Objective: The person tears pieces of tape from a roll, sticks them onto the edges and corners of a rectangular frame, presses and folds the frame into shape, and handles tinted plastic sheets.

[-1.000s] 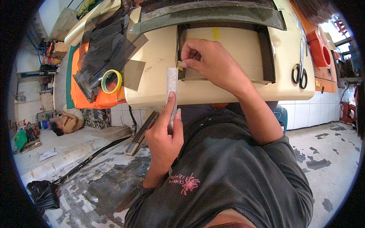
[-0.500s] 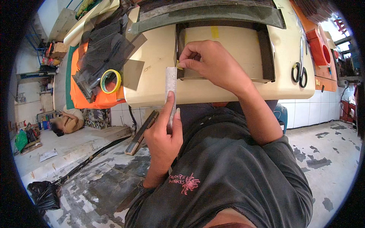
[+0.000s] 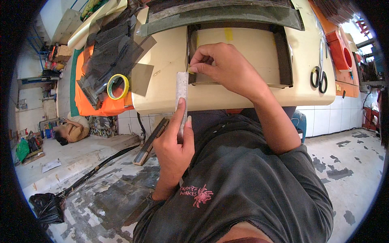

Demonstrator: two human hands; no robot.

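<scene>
One steel ruler (image 3: 182,86) sits gripped in the left hand (image 3: 175,146); the right hand (image 3: 225,67) pinches yellow tape (image 3: 191,70) at the dark frame (image 3: 283,56)'s left side.

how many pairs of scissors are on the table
1: scissors lie on the cream covering, to the right of the dark frame; any under the dark sheets at left would be hidden.

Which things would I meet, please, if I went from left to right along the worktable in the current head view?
Yellow tape roll, ruler, right hand, scissors, red holder with a round opening.
</scene>
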